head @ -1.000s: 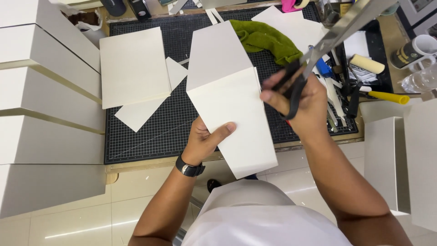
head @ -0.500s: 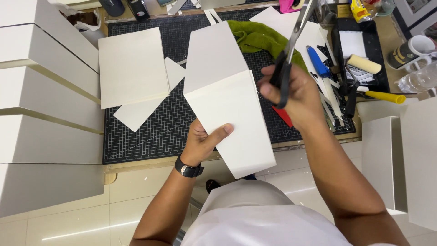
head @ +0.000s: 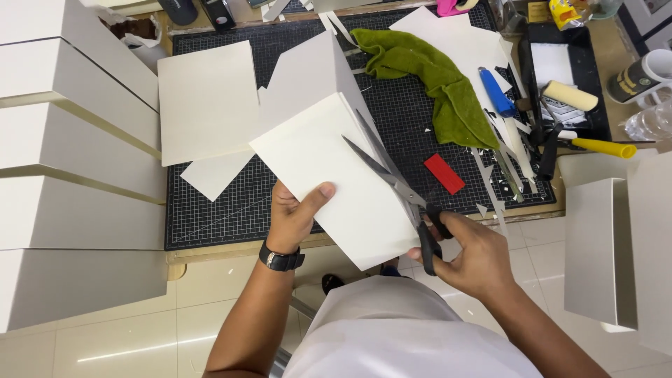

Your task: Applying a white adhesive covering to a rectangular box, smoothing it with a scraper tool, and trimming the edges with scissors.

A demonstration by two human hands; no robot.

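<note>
Scissors at the right edge of a white box held above the cutting mat.

My left hand (head: 297,213) grips the white box (head: 336,178) at its near left side, thumb pressed on the top face, holding it tilted over the front part of the black cutting mat (head: 231,210). My right hand (head: 469,255) is closed through the black handles of the scissors (head: 392,178), whose blades are parted and lie along the box's right edge. On the mat, left of the box, lies a white sheet (head: 206,101), with a smaller offcut (head: 213,175) just in front of it. A green cloth (head: 437,80) sits on the mat behind and right of the box; a small red piece (head: 444,173) lies on the mat right of the scissors. The mat rests on the worktop (head: 210,250).
</note>
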